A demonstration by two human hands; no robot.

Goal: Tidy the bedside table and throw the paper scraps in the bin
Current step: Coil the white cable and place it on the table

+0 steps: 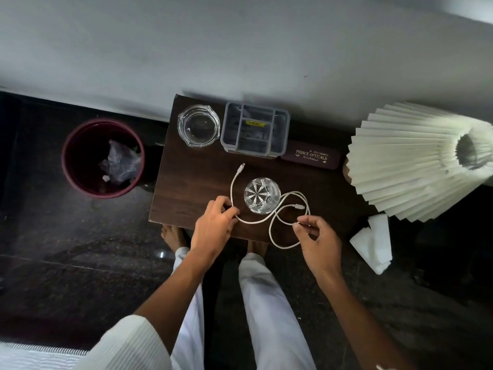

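Note:
A white charging cable [256, 222] lies looped on the dark wooden bedside table [192, 180], curling around a cut-glass tumbler [262, 195]. My left hand [213, 226] pinches the cable at the table's front edge, left of the glass. To the right of the glass, my right hand [318, 240] pinches another part of the same cable, where a loop hangs over the edge. The dark red bin [102, 157] stands on the floor left of the table, with crumpled plastic and a paper scrap inside.
At the table's back stand a glass ashtray [198, 125], a grey divided organiser [255, 129] and a maroon spectacle case [311, 155]. A pleated cream lampshade [416, 158] lies on its side at the right, with folded white paper [373, 243] below it. My feet are under the table's edge.

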